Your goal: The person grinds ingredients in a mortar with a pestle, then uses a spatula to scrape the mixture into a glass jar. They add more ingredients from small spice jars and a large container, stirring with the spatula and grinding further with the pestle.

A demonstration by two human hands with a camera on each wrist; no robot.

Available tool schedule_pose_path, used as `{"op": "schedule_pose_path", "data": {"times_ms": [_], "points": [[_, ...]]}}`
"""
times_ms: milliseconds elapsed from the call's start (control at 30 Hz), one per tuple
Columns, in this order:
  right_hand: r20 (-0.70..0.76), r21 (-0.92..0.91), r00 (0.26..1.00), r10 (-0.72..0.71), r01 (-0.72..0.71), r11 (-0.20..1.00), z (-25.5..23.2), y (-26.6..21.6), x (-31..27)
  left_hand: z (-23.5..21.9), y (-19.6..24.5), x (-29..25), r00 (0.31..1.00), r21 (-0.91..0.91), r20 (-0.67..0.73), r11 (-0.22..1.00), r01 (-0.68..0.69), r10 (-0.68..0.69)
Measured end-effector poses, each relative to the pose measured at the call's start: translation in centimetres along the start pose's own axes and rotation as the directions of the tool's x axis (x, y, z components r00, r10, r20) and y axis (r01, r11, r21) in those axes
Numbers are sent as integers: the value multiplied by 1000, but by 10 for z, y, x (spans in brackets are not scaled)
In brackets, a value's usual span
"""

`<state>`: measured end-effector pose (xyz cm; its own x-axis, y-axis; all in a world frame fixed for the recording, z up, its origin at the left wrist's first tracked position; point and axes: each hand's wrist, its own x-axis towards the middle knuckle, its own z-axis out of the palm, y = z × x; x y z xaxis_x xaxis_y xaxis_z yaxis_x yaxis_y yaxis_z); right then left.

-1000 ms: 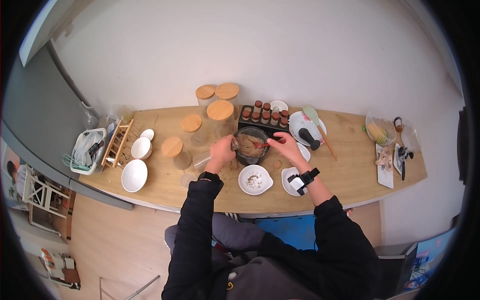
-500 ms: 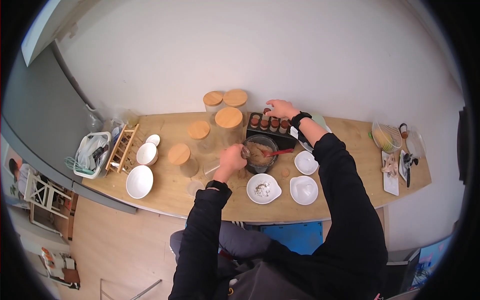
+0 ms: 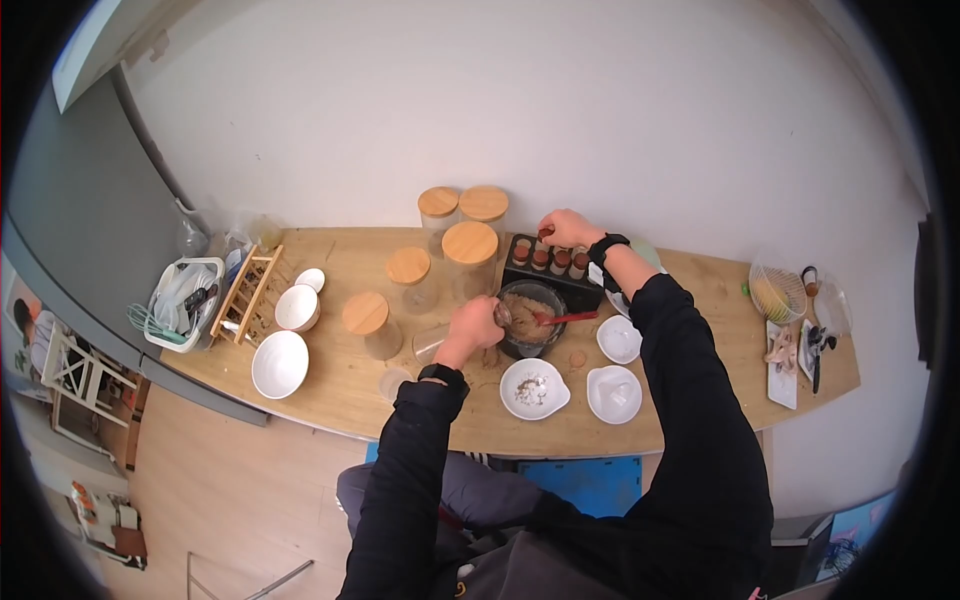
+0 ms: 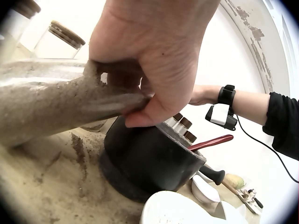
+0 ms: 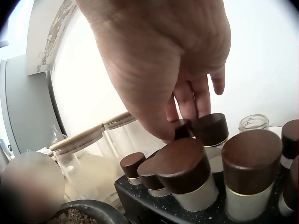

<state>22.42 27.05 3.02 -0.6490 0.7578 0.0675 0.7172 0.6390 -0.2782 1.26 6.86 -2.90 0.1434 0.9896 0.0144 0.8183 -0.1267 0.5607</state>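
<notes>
My left hand (image 3: 472, 328) grips the end of a clear glass jar (image 4: 51, 100) with brown powder along its inside. The jar lies tilted, its gripped end at the rim of a dark mortar (image 3: 528, 350). Brown powder (image 3: 525, 312) fills much of the mortar, and a red-handled spoon (image 3: 575, 318) leans in it, handle over the right rim. Beyond the mortar, my right hand (image 3: 570, 228) pinches a brown-capped spice jar (image 5: 182, 128) in the back row of a black rack (image 3: 550, 285). The fingers partly hide that jar.
Several wood-lidded canisters (image 3: 470, 243) stand left of the rack. Near the front edge are a spouted white bowl (image 3: 555, 400) with crumbs and another white bowl (image 3: 614, 408). A white basket (image 3: 188, 345) and small wooden rack (image 3: 245, 295) sit far left; a white plate (image 3: 782, 390) lies far right.
My right hand has let go of the red spoon, moved back to the spice rack and lowered onto a jar's cap. My left hand stays at the mortar rim with the glass jar.
</notes>
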Motion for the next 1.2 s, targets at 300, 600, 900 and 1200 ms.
{"op": "schedule_pose_path", "data": {"times_ms": [300, 600, 900, 1200], "points": [[-14, -7, 959, 284, -284, 959, 4, -7, 7, -1, 1, -1, 1000, 4, 3, 1000, 5, -5], [-44, 180, 999, 17, -9, 984, 9, 14, 6, -5, 4, -1, 999, 27, 28, 1000, 15, -16], [24, -42, 937, 347, -346, 937, 0, -7, 9, -5, 4, 1, 999, 35, 49, 999, 20, -22], [61, 72, 991, 120, -124, 990, 10, 16, 12, 0, 2, 1, 1000, -26, -12, 999, 23, -23]]}}
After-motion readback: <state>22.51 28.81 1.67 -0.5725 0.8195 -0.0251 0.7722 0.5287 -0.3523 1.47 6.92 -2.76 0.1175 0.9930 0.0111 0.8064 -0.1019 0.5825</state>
